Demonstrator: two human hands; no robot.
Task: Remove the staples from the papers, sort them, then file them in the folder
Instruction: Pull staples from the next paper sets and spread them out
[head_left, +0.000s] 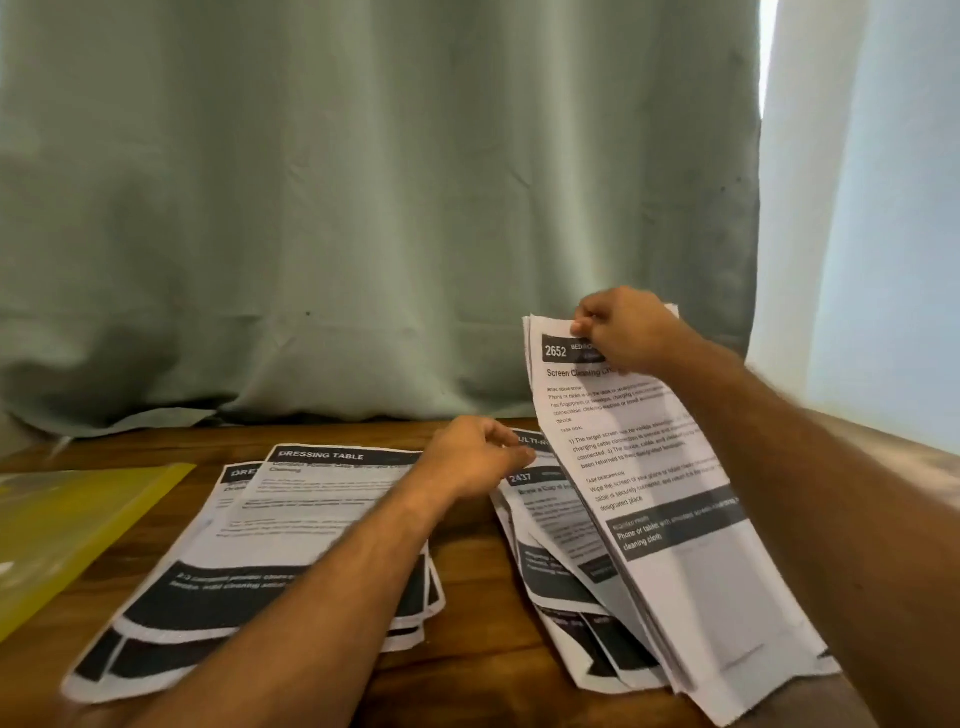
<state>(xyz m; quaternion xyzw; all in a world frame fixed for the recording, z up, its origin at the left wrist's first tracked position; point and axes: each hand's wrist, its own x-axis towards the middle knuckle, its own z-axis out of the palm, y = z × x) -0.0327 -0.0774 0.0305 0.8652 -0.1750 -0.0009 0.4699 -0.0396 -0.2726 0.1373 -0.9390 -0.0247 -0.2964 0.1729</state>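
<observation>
Papers (660, 467) at four o'clock on the surface (467, 644) are lifted by their top edge, pinched in the right hand (623, 332), while the left hand (472, 457), fingers loosely curled, hovers near the flat pile (550, 525) beneath.

Yellow folder (78, 512) runs off the left edge; left pile (291, 519) body text blurs; right hand (623, 327) covers a sheet's heading

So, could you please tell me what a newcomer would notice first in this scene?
Probably the right hand pinching the top edge of a tilted bundle of white printed sheets headed 2652 at right. The left hand reaches over the wooden table beside it. A flat stack of printed sheets headed DRESSING TABLE and a yellow plastic folder lie left.
</observation>
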